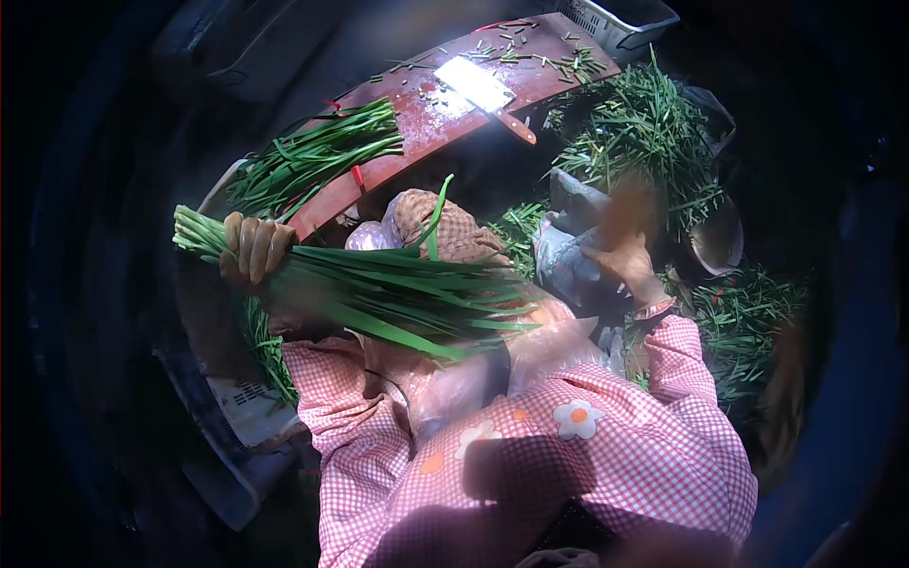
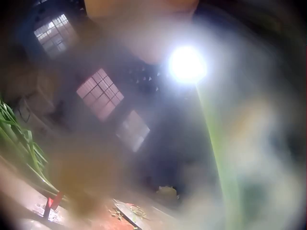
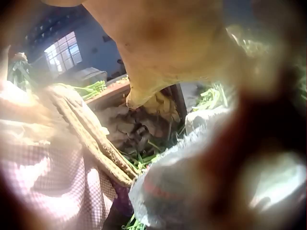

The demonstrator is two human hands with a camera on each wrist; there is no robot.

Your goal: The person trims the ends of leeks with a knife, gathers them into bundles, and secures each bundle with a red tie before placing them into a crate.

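Note:
Near the cut pale ends of a long bundle of green leafy stalks [image 1: 407, 289], my left hand [image 1: 256, 248] grips it with curled fingers; the leaves stretch right across the lap. My right hand [image 1: 627, 260] is beside a crumpled pale plastic bag [image 1: 565, 260], its thumb extended. In the right wrist view that hand [image 3: 168, 43] looms above the bag [image 3: 168, 182], holding nothing visible; its farther fingers are blurred or out of sight. The left wrist view is mostly blurred.
A red board [image 1: 426, 128] bears another tied bundle [image 1: 327, 156], a cleaver [image 1: 476, 85] and short cut pieces. Loose greens [image 1: 649, 133] are heaped at the right. A white crate [image 1: 620, 24] stands beyond the board, and another pale crate [image 1: 251, 412] is at lower left.

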